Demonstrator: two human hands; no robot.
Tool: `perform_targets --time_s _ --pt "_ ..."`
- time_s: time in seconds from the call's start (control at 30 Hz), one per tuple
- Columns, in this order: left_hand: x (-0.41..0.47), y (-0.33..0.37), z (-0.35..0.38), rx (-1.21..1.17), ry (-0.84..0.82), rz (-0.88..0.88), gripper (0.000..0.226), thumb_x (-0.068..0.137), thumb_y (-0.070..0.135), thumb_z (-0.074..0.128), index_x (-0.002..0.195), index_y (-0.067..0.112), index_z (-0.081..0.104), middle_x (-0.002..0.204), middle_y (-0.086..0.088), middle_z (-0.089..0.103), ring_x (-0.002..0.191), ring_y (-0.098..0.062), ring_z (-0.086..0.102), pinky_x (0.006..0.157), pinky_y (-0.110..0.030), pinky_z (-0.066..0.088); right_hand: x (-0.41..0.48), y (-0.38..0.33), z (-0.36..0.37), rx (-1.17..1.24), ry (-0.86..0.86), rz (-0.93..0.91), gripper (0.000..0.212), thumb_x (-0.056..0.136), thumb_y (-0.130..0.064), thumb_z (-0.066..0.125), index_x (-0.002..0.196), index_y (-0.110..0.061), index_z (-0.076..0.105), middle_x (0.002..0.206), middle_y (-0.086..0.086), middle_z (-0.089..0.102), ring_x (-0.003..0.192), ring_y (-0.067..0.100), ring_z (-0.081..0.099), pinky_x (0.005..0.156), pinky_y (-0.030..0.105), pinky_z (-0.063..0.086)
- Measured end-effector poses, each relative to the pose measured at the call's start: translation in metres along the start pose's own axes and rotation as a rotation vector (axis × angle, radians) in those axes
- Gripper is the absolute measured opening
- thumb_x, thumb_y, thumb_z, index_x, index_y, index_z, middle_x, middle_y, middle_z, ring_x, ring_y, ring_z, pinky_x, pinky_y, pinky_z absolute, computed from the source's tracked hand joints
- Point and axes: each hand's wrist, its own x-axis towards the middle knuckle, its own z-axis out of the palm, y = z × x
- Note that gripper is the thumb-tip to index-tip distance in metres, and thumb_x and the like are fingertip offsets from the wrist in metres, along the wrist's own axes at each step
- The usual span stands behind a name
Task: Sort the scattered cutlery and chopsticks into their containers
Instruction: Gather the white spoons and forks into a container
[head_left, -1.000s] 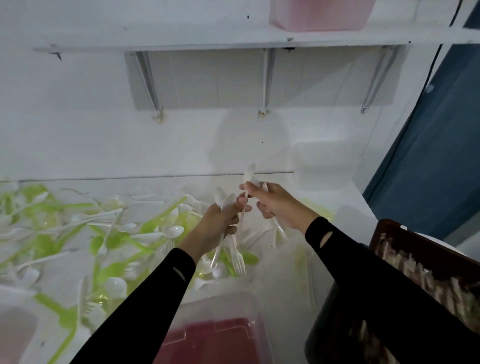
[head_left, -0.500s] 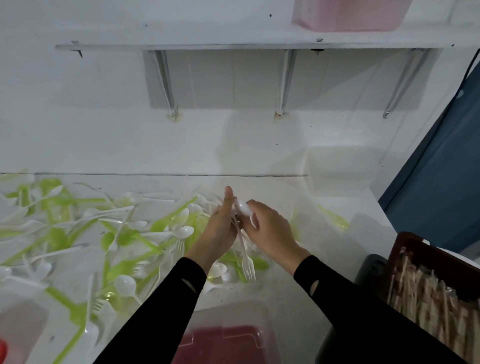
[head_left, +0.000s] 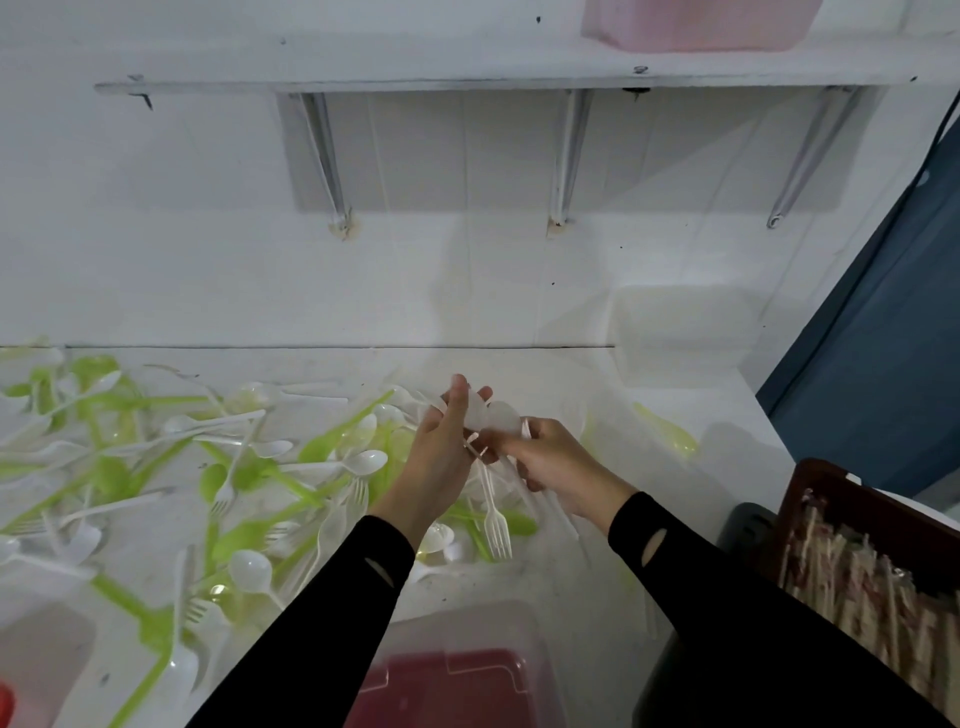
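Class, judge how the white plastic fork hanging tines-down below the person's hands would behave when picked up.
The white fork looks thin and slender, so it is probably light and slightly bendy. Its smooth plastic may slip from a loose grip. Its narrow tines could snap or snag among the scattered cutlery.

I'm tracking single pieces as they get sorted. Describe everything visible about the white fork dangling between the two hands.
The white fork looks like thin, glossy plastic with a slim handle. It hangs nearly upright, tines down, above the green and white scattered cutlery on the table. The top of its handle disappears between the left hand and the right hand, which both hold other white pieces. Whose grip holds the fork is hidden.
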Motion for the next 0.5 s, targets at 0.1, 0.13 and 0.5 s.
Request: perform_targets --time_s 0.1,0.13,0.5 --pt "0.003 0.004 -0.001 -0.074 0.055 -0.087 0.061 0.091 0.066 0.038 0.121 0.013 0.047 0.107 -0.009 0.065 0.082 -0.026 0.067 0.070 -0.043 0.056 0.004 0.003 0.001 -0.130 0.146 -0.068 0.068 0.071 -0.060 0.069 0.091 0.005 0.062 0.071 0.008 0.052 0.057 0.013 0.044 0.053 0.027 0.034" --pt "0.004 0.005 -0.002 -0.089 0.076 -0.138 0.064 0.092 0.067 0.034 0.122 0.012 0.049 0.105 -0.011 0.065 0.081 -0.027 0.065 0.072 -0.044 0.056 0.005 0.006 0.002 -0.170 0.161 -0.101 0.065 0.072 -0.060 0.071 0.085 0.002 0.059 0.070 0.005 0.046 0.060 0.014 0.043 0.055 0.028 0.033" --pt "0.003 -0.005 -0.010 -0.028 0.055 -0.057 0.050 0.077 0.039 0.070 0.107 0.000 0.061 0.098 -0.012 0.072 0.079 -0.025 0.070 0.063 -0.035 0.057 -0.003 0.006 0.007 -0.173 -0.020 -0.163 0.043 0.088 -0.053 0.064 0.100 -0.012 0.066 0.067 0.003 0.057 0.050 0.007 0.043 0.050 0.022 0.036"
